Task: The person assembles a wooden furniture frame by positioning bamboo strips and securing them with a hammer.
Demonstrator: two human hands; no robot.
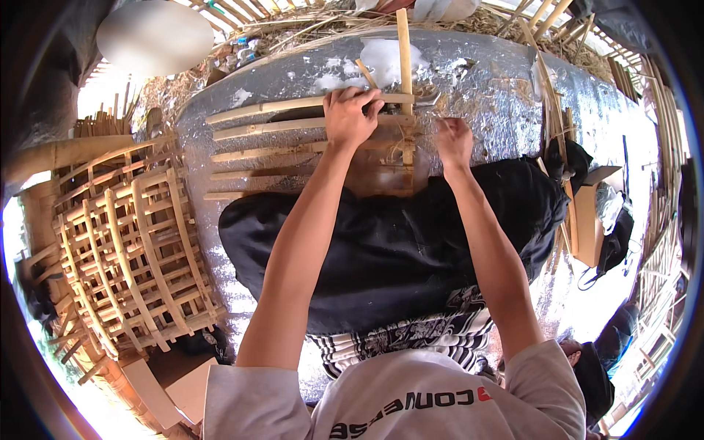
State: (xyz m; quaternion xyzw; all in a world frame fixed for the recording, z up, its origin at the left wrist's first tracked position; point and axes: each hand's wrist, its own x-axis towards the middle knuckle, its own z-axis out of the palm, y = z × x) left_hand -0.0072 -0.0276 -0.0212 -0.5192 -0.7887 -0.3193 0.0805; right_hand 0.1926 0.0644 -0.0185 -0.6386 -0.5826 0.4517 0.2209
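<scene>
Several bamboo slats (pixel 257 132) lie side by side, running left from an upright bamboo stick (pixel 405 55) that crosses their right ends. My left hand (pixel 352 117) is closed on the farthest slat, its fingers curled over the far side and its thumb near the crossing. A grey curved piece (pixel 429 99) shows just right of that crossing; its kind is unclear. To the right of the stick, my right hand (pixel 455 141) is raised with its fingers pinched together. A faint thin strand seems to show by its fingertips, too fine to name. My dark-clad legs (pixel 381 257) partly cover the nearest slats.
A silvery, scuffed sheet (pixel 499 95) lies beneath the slats. Bamboo lattice panels (pixel 125 249) are stacked at the left. Long bamboo strips (pixel 561 147) and a cardboard piece (pixel 589 220) are at the right. Straw and cut scraps (pixel 293 40) litter the far edge.
</scene>
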